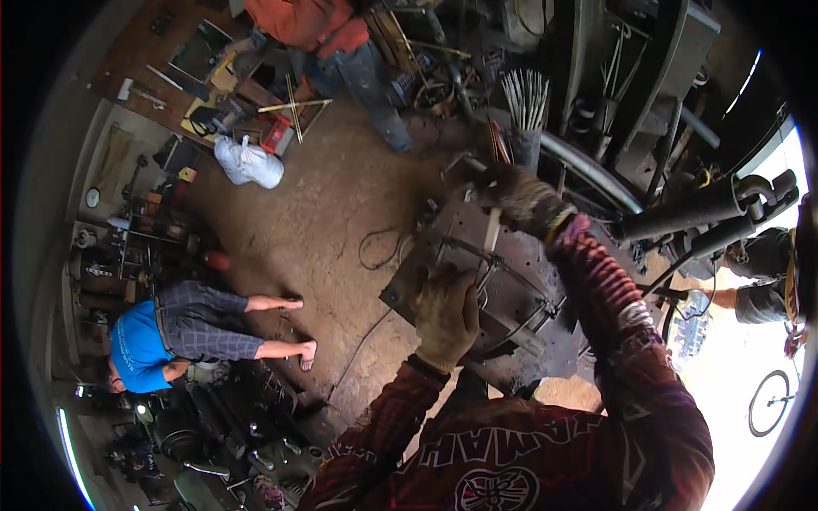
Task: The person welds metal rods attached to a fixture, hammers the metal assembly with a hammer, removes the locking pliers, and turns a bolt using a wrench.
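A dark steel worktable (537, 362) stands in front of me, with a frame of thin bent metal rods (511, 272) lying on it. My left hand (446, 315), in a tan work glove, is at the frame's left side, fingers curled round a rod. My right hand (530, 203), in a dirty glove, reaches to the table's far edge. Its fingers look closed, but what they hold is blurred and partly hidden. A flat pale metal bar (492, 228) lies just below that hand, close to the frame.
Behind the table stands a can of welding rods (524, 111), beside a curved pipe (592, 170). A thick cylinder (682, 211) juts in at right. One person in orange (311, 30) works at a far bench; another in blue (141, 345) bends at left. A cable (362, 345) crosses the floor.
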`<state>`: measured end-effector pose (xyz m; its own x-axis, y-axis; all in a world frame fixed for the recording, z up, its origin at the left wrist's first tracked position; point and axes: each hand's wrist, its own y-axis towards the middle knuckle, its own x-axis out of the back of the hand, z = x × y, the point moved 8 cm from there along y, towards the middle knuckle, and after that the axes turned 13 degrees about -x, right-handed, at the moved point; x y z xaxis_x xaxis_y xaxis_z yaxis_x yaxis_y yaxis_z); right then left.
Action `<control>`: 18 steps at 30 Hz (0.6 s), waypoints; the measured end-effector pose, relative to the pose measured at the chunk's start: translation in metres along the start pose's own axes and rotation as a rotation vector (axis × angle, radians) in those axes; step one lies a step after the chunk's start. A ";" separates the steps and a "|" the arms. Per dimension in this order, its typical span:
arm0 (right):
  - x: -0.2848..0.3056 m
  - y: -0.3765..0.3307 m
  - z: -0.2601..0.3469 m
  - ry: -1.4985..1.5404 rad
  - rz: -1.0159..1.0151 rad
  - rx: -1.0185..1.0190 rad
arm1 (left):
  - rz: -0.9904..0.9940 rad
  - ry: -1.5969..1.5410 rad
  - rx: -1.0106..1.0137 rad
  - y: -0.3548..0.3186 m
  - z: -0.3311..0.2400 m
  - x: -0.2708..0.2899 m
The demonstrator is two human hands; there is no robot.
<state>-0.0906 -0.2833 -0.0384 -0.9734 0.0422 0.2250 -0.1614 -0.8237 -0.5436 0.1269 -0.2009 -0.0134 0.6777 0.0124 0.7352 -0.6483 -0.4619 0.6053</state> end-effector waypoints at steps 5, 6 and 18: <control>-0.040 0.017 0.022 0.097 0.065 0.191 | 0.041 0.027 -0.003 0.002 -0.007 0.008; -0.037 0.020 0.019 0.092 0.065 0.187 | 0.041 0.018 -0.020 0.003 -0.010 0.008; 0.067 -0.082 -0.051 0.427 -0.519 0.338 | -0.079 0.011 -0.126 0.005 0.008 0.003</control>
<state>-0.1513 -0.1837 -0.0200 -0.7754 0.6313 0.0142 -0.6250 -0.7641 -0.1598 0.1281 -0.2103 -0.0109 0.7251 0.0543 0.6865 -0.6318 -0.3441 0.6945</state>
